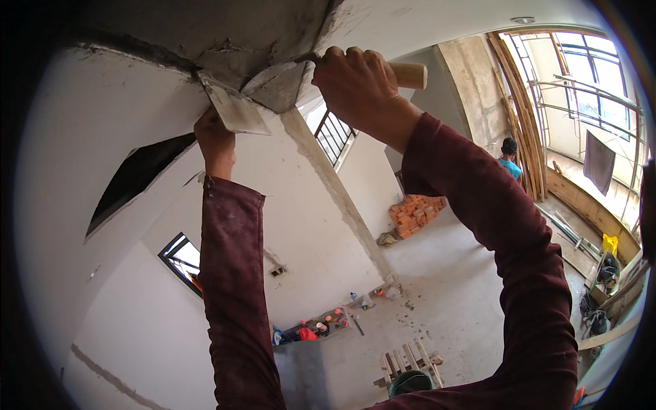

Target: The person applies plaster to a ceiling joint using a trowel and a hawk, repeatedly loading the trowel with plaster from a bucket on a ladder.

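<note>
Head view shows me both hands raised: the right hand is wrapped around the wooden handle of a trowel, its blade up at the edge of a grey overhead surface. My left hand grips a flat plate, most of its fingers hidden behind it; the plate tilts just beside the blade, and I can't tell whether they touch. Well below, I see a brick pile and a dark bucket

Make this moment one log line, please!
left hand: holds flat plate | right hand: grips pale-handled trowel | both: raised near grey overhead surface
</note>
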A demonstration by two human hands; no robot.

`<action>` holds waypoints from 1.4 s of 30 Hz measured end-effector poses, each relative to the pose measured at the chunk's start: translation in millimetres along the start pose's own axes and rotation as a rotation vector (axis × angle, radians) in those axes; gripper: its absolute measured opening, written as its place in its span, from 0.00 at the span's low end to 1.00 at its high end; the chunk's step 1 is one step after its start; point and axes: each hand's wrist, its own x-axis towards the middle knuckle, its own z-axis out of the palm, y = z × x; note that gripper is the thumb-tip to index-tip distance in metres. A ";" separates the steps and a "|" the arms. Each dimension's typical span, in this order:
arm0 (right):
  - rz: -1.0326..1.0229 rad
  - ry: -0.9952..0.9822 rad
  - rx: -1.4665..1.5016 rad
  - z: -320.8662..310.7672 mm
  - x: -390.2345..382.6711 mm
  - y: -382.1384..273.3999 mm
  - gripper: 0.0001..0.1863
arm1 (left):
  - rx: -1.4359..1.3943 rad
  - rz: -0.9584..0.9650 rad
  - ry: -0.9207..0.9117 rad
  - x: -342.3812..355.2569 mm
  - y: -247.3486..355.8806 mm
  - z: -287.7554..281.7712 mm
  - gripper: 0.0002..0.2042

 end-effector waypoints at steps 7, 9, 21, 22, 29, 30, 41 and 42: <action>0.072 -0.100 0.037 -61.5 -22.1 6.3 0.10 | 0.020 -0.043 0.018 1.9 0.7 -3.9 0.11; 0.081 -0.082 0.081 -66.3 -40.6 7.3 0.07 | 0.045 -0.050 0.035 0.6 -0.6 -8.1 0.11; 0.027 -0.117 0.036 37.4 -17.5 -11.9 0.04 | -0.090 0.002 0.030 2.9 -5.3 -3.8 0.11; 0.038 -0.119 0.042 37.8 -15.8 -13.1 0.04 | -0.082 -0.008 0.031 3.9 -6.0 -4.2 0.11; 0.083 -0.154 0.053 30.6 -8.4 -13.1 0.04 | -0.083 0.020 0.038 1.8 -4.2 -2.6 0.10; 0.087 -0.152 0.057 28.7 -9.7 -13.0 0.05 | -0.082 0.019 0.042 1.2 -4.2 -3.1 0.10; 0.105 -0.016 0.127 -21.0 -22.4 1.4 0.05 | 0.004 0.015 0.049 2.9 -4.6 -0.5 0.12; 0.099 -0.005 0.124 -28.6 -21.3 2.4 0.05 | 0.019 0.006 0.049 3.1 -2.0 -1.3 0.12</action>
